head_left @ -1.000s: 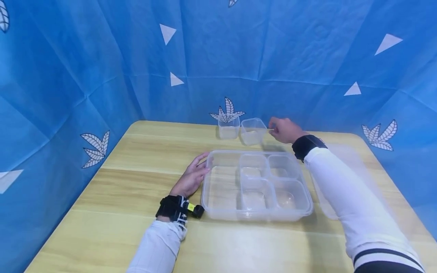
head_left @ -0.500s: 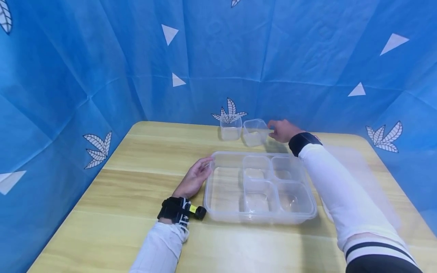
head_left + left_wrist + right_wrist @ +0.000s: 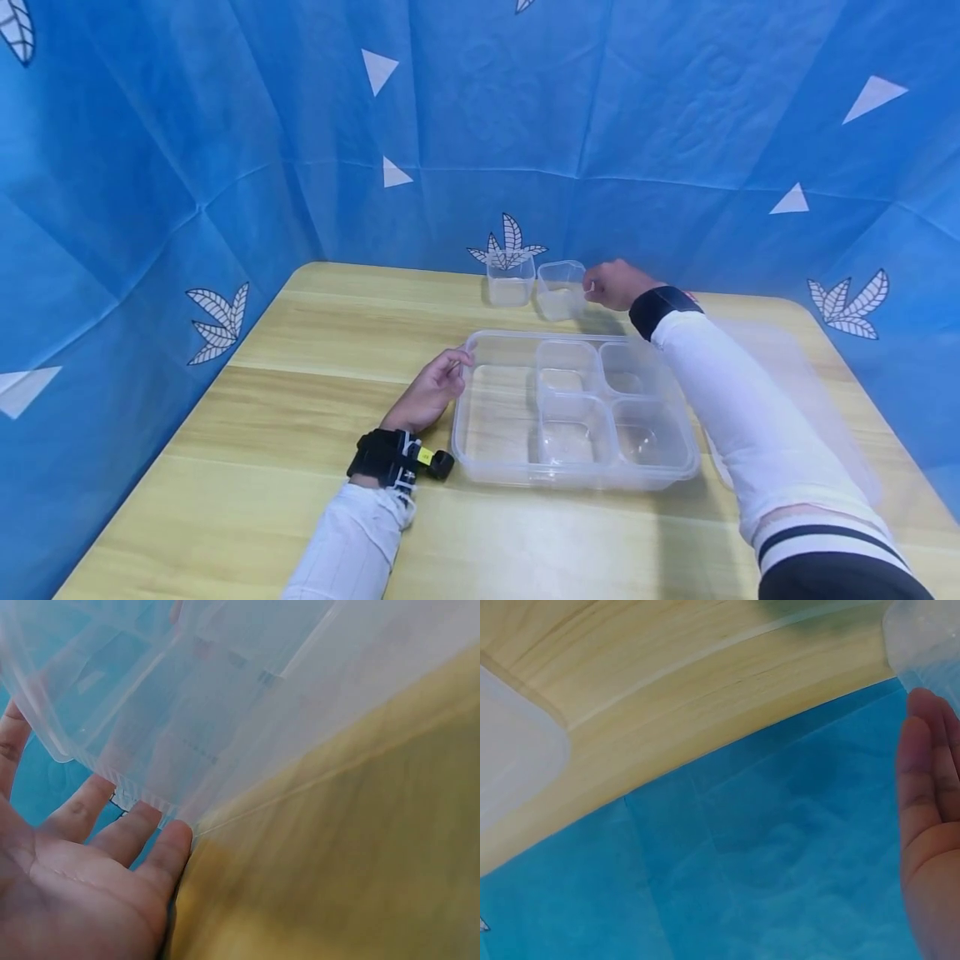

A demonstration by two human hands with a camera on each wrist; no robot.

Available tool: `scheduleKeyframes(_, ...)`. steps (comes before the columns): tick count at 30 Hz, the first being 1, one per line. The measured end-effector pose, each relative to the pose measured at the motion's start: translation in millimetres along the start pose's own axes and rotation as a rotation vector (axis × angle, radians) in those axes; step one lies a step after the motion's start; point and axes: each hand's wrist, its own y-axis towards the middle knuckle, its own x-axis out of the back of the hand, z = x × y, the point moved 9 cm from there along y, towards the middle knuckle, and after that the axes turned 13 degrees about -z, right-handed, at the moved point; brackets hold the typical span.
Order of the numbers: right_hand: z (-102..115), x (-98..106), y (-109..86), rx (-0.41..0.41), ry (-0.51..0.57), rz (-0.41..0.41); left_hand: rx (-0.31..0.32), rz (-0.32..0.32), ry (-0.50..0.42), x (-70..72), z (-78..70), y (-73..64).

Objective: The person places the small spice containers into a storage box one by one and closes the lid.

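Note:
A clear plastic lunch box (image 3: pixel 495 479) stands on the table, with several small square compartments or cups at its right side. My left hand (image 3: pixel 431 387) touches the box's left end near the far corner. In the left wrist view, its fingers (image 3: pixel 127 832) rest against the translucent outer wall, palm toward the camera. Behind the box stand two small clear square cups, one at the left (image 3: pixel 511 283) and one at the right (image 3: pixel 561 292). My right hand (image 3: pixel 618 285) has its fingertips at the right cup's right wall. Straight fingers (image 3: pixel 915 765) show in the right wrist view.
A flat translucent lid (image 3: pixel 772 358) lies right of the box, partly under the right forearm. A blue cloth backdrop (image 3: pixel 480 100) rises around the wooden table (image 3: pixel 300 400). The back edge runs close behind the two cups.
My right hand has come in slightly left to the right cup, which now stands straighter. My left fingers have bent more at the box's corner. The view has shifted a little.

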Motion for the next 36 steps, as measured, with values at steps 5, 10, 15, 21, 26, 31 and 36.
scheduleKeyframes(5, 1, 1, -0.6, -0.003, -0.008, 0.004, 0.029, -0.029, 0.045, -1.3, 0.6, 0.8)
scheduleKeyframes(10, 1, 4, -1.1, 0.032, 0.017, -0.039, 0.090, -0.042, 0.078, -2.1, 3.1, -2.2)
scheduleKeyframes(15, 1, 10, 1.7, 0.056, 0.038, -0.095, 0.072, -0.039, 0.052, -0.1, 1.7, -1.3)
scheduleKeyframes(21, 2, 17, 0.1, 0.048, 0.045, -0.124, 0.038, -0.023, 0.022, -2.4, -1.3, 1.4)
scheduleKeyframes(26, 0, 18, -2.0, 0.027, 0.058, -0.129, 0.042, -0.029, 0.010, -3.3, 0.4, 1.9)
scheduleKeyframes(31, 0, 21, -4.9, 0.009, 0.083, -0.135, 0.043, -0.022, 0.017, -3.8, 2.8, 2.4)
scheduleKeyframes(36, 3, 25, -5.3, 0.034, 0.098, -0.156, 0.055, -0.029, 0.026, -1.4, 4.0, 2.4)
